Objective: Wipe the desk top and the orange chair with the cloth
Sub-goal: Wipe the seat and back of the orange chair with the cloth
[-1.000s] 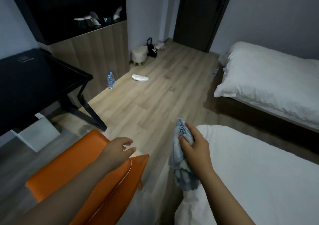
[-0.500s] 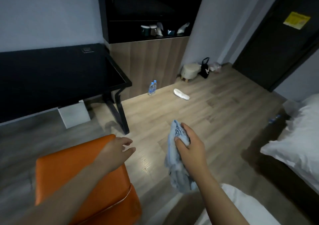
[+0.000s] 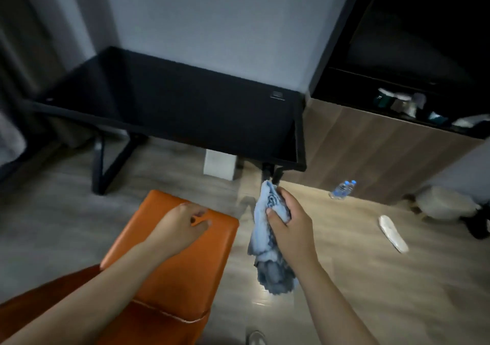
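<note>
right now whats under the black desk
Under the desk a white box stands on the floor, with black angled legs at either end. The desk itself covers anything further back.

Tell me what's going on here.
A person stands by the orange chair, facing the black desk. The right hand grips a bunched blue cloth in the air beside the chair. The left hand is over the chair, fingers loose, holding nothing. The cloth touches neither chair nor desk.
</note>
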The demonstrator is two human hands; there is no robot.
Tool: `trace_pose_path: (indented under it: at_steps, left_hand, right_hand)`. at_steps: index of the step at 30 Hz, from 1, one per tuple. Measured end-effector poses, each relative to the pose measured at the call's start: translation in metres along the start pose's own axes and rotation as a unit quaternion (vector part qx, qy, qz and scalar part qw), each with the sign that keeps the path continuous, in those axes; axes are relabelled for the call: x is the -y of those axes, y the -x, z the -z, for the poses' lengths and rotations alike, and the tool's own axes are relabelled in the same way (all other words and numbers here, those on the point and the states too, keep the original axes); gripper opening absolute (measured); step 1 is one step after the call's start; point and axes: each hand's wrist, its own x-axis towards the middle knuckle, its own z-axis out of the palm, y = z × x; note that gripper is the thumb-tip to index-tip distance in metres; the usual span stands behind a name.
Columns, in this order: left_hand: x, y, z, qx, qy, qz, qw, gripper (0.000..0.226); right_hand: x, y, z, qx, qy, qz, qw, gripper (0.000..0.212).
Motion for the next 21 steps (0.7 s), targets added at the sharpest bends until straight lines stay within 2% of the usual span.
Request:
trace_pose_path:
  at_steps: [4, 10, 15, 21]
  left_hand:
    - [-0.006, 0.037, -0.028, -0.084, 0.029, 0.128, 0.988, 0.044]
    - [-0.031, 0.127, -0.071, -0.193, 0.098, 0.28, 0.935, 0.043]
    - [-0.042, 0.217, -0.103, -0.288, 0.156, 0.346, 0.879, 0.035]
    - [-0.035, 0.305, -0.155, -0.349, 0.179, 0.403, 0.827, 0.04]
  right_hand:
    - [-0.005, -0.03, 0.001, 0.131, -0.015, 0.066, 0.989, 0.045]
    - [-0.001, -0.013, -0.006, 0.296, -0.031, 0.131, 0.946, 0.042]
    - [0.002, 0.043, -0.018, 0.401, -0.039, 0.178, 0.898, 0.047]
    - [-0.013, 0.112, -0.03, 0.453, -0.023, 0.221, 0.863, 0.047]
